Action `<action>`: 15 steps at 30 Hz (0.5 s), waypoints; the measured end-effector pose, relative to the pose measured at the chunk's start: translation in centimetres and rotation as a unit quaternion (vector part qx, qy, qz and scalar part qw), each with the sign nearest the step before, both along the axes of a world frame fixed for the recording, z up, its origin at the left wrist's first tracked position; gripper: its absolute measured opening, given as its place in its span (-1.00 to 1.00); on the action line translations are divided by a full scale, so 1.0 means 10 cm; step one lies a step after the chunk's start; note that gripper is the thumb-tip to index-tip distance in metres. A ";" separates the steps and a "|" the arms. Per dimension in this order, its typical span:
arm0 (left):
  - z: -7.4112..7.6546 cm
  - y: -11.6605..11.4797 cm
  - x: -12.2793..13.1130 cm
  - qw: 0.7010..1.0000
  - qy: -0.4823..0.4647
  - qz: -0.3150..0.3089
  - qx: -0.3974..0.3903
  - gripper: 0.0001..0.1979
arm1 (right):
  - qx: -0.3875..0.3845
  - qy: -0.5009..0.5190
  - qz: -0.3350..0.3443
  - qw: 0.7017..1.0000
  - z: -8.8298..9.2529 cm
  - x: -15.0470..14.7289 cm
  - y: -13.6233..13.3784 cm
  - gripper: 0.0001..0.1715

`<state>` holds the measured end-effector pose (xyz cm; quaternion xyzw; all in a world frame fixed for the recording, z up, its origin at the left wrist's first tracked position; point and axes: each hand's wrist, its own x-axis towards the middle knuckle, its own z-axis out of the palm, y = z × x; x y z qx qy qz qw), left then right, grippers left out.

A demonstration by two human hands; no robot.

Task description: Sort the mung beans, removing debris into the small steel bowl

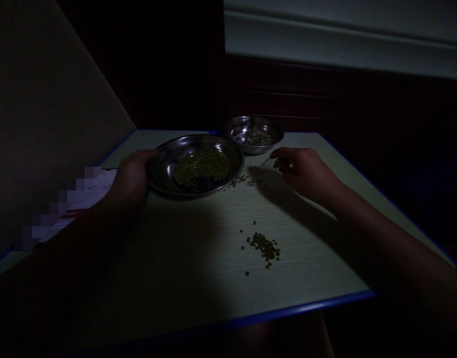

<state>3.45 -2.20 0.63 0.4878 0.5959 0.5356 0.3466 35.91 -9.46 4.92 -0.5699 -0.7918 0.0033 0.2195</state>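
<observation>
My left hand [132, 175] grips the left rim of a shallow metal dish [162, 166], which looks slightly tilted. Small green beans [202, 165], like mung beans, cover its bottom. Between the fingertips of my right hand [303, 170] is a small pale spoon [267, 162], partly hidden by the fingers and dim. It is just above the table, right of the dish. A second metal bowl [238, 131] stands behind, with paler beans or seeds [259, 138] in it. A loose pile of beans [265, 245] lies nearer to me, and scattered bits [239, 180] lie beside the dish.
The pale table [310, 258] has a blue edge [299, 309]. Printed paper [89, 191] lies at the left, partly behind my left arm. A wall rises on the left, and dark panelling stands behind the table. The room is very dim.
</observation>
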 end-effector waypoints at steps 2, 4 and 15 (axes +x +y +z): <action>0.00 0.00 0.00 1.000 0.000 -0.002 -0.002 -0.71 | -0.019 0.007 0.002 1.000 0.02 0.01 -0.01 -0.51; 0.01 -0.02 0.01 1.000 0.002 -0.005 -0.002 -0.73 | -0.039 0.001 0.011 0.999 0.02 0.00 -0.02 -0.52; 0.07 -0.06 0.05 1.000 0.026 -0.010 0.004 -0.76 | -0.119 -0.028 -0.011 0.992 0.02 -0.03 -0.05 -0.55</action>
